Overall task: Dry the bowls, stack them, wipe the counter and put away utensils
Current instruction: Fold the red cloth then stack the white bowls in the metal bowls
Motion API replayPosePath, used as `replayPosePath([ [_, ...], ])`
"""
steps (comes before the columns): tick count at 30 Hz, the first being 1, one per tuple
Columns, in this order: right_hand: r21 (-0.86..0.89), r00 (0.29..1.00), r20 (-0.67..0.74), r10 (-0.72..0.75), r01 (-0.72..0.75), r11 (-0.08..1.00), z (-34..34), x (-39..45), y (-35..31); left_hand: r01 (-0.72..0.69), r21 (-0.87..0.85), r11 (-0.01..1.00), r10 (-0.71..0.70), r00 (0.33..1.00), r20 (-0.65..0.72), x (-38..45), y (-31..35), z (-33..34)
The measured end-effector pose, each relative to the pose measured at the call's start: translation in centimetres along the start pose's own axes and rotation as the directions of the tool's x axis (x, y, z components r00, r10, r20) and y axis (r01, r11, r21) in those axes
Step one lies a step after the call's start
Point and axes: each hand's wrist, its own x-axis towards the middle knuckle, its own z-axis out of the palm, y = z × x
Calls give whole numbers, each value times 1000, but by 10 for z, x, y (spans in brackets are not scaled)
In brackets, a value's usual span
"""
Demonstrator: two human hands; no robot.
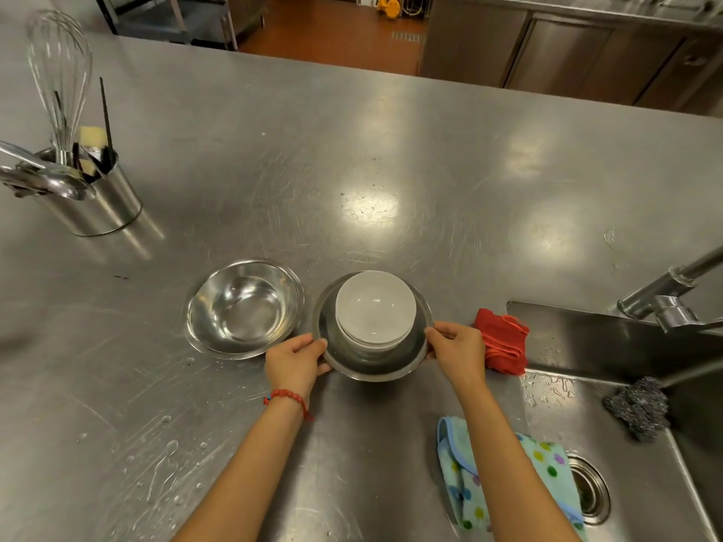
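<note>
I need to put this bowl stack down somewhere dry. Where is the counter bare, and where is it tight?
Bare, dry-looking counter lies beyond the stack, between the utensil holder and the faucet. Crowded near: empty steel bowl by the left hand, red cloth by the right hand. Droplets wet the near-left.

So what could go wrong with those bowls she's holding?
The white bowls sit loose inside the steel bowl, which the left hand and right hand hold only by its rim; a tilt could tip them out. Water drops on the counter might make things slide.
</note>
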Motion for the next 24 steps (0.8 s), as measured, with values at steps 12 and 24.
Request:
replayPosePath([
  [12,107,999,15,-40,38,993,34,-24,-63,-88,-28,996,88,996,16,9,63,-56],
  [24,38,997,76,-27,24,999,134,-40,-85,-109,86,990,117,990,-85,56,85,-139],
])
